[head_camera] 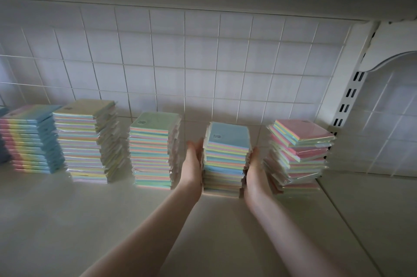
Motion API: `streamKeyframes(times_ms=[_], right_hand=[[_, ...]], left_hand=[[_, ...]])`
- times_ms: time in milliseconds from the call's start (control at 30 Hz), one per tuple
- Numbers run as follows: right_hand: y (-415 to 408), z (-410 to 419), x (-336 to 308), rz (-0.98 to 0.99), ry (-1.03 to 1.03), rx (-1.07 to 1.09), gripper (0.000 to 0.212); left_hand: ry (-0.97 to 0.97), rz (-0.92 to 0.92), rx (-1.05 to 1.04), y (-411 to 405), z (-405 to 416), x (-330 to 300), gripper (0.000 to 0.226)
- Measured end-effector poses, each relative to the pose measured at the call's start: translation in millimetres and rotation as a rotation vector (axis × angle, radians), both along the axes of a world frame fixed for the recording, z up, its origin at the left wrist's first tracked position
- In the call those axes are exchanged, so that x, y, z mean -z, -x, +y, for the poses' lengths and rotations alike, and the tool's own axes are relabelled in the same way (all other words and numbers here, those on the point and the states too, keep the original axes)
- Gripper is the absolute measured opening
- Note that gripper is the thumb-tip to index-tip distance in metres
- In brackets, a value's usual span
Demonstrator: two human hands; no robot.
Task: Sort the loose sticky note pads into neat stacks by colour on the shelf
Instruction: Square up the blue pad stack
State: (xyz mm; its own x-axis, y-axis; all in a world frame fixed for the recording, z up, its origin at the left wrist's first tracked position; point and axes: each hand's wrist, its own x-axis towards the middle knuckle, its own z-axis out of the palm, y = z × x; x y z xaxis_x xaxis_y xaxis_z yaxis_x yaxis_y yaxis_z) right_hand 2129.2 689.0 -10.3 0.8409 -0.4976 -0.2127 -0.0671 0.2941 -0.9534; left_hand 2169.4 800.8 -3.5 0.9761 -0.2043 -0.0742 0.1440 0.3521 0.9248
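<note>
Several stacks of wrapped sticky note pads stand in a row on the white shelf [214,231]. A blue-topped stack [226,159] stands in the middle right. My left hand [194,164] presses flat against its left side and my right hand [256,168] presses flat against its right side, fingers straight. To its right leans an uneven pink-topped stack [297,155]. Left of it stand a green-topped stack [153,150], a taller yellow-topped stack [88,141] and a slanted rainbow-edged stack [31,139].
A white tiled wall [180,62] runs behind the stacks. A slotted white upright with a bracket [352,96] stands at the right, and another shelf hangs overhead. The shelf front lies bare below my arms.
</note>
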Motion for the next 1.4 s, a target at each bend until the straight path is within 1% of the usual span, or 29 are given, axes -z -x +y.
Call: streamKeyframes(times_ms=[100, 200, 267, 333, 400, 433, 500, 633, 733, 933, 1000, 1067, 1100, 1167, 1233, 1267, 1333, 1367, 1400], right_hand=[[8, 5, -25, -0.032, -0.025, 0.034, 0.051], [6, 2, -32, -0.100, -0.128, 0.022, 0.061], [-2, -1, -27, -0.124, -0.183, -0.034, 0.064], [-4, 1, -28, -0.123, -0.155, -0.033, 0.059], [-7, 1, -27, -0.119, -0.145, -0.026, 0.059], [-7, 2, -26, -0.122, -0.135, -0.030, 0.059], [-7, 4, -27, -0.099, -0.108, -0.040, 0.059], [-5, 11, -30, -0.064, -0.040, -0.006, 0.061], [-6, 13, -32, -0.004, 0.031, -0.023, 0.072], [-7, 5, -38, -0.037, 0.084, -0.073, 0.061], [-9, 1, -38, -0.051, 0.067, -0.068, 0.054], [-11, -4, -39, -0.118, 0.029, -0.023, 0.048], [-11, -6, -42, -0.145, 0.018, -0.019, 0.049], [-18, -10, -41, -0.171, 0.036, -0.048, 0.054], [-21, -10, -42, -0.163, 0.113, -0.032, 0.048], [-21, -7, -43, -0.133, 0.150, -0.043, 0.052], [-24, -4, -45, -0.068, 0.186, -0.082, 0.073], [-25, -3, -47, -0.049, 0.200, -0.087, 0.078], [-26, -2, -49, -0.049, 0.203, -0.086, 0.079]], left_hand=[[0.072, -0.140, 0.045, 6, 4, -6, 0.056], [0.024, -0.286, 0.094, 11, 8, -3, 0.065], [-0.049, -0.376, 0.085, 13, 10, 1, 0.071], [-0.183, -0.459, 0.053, 14, 11, 5, 0.073], [-0.290, -0.509, 0.006, 13, 10, 6, 0.065], [-0.320, -0.534, -0.009, 14, 9, 5, 0.061], [-0.341, -0.579, -0.014, 12, 7, 5, 0.062], [-0.323, -0.587, -0.027, 5, 6, 10, 0.067], [-0.306, -0.599, -0.028, 6, 6, 12, 0.065], [-0.311, -0.615, 0.001, 9, 9, 9, 0.062], [-0.284, -0.559, 0.026, 7, 11, 11, 0.067], [-0.249, -0.504, 0.041, 4, 13, 10, 0.080], [-0.239, -0.488, 0.046, 3, 13, 7, 0.084], [-0.233, -0.483, 0.035, 3, 13, -1, 0.077], [-0.252, -0.496, 0.014, 6, 12, -7, 0.065], [-0.266, -0.505, 0.008, 8, 11, -8, 0.061], [-0.291, -0.531, 0.009, 10, 10, -8, 0.054], [-0.298, -0.542, 0.010, 11, 10, -7, 0.052], [-0.303, -0.552, 0.010, 10, 10, -7, 0.051]])
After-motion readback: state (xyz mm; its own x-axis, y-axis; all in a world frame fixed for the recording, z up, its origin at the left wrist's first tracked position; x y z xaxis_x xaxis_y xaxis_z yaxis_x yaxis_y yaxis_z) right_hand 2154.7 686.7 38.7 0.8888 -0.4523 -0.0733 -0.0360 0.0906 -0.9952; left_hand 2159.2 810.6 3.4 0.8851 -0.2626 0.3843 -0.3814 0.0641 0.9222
